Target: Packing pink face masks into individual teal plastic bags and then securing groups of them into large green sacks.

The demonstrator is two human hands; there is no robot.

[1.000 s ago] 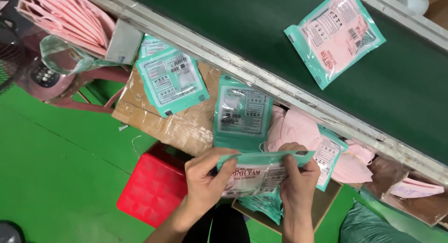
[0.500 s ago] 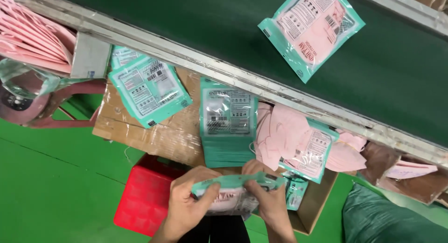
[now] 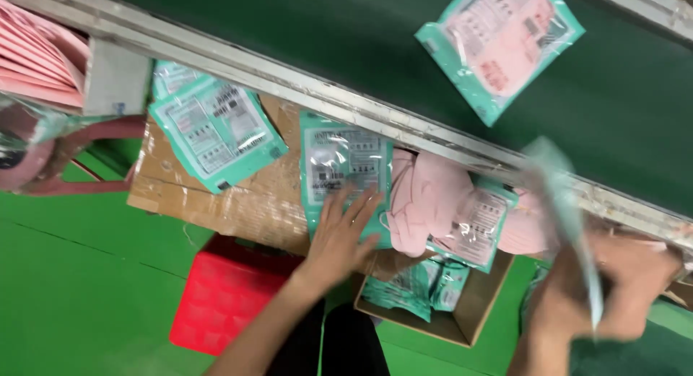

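Observation:
My left hand [image 3: 341, 235] lies flat, fingers spread, on a stack of teal plastic packets [image 3: 339, 167] on a cardboard sheet. My right hand [image 3: 613, 289], blurred, grips a filled teal packet [image 3: 567, 210] upright at the right, near the belt's metal rail. A pile of pink masks [image 3: 433, 199] lies between the hands, with another teal packet [image 3: 473, 228] on top. One filled teal packet [image 3: 498, 44] rests on the dark green conveyor belt [image 3: 325, 29].
More teal packets [image 3: 213, 130] lie at the left on the cardboard [image 3: 216, 203]. A red crate [image 3: 224, 293] stands on the green floor. An open cardboard box [image 3: 469, 318] holds packets. Pink masks [image 3: 36, 62] are stacked at the far left.
Both hands held one packet together in front of me; now the right hand has carried it off to the right and up, and the left hand has reached onto the packet stack.

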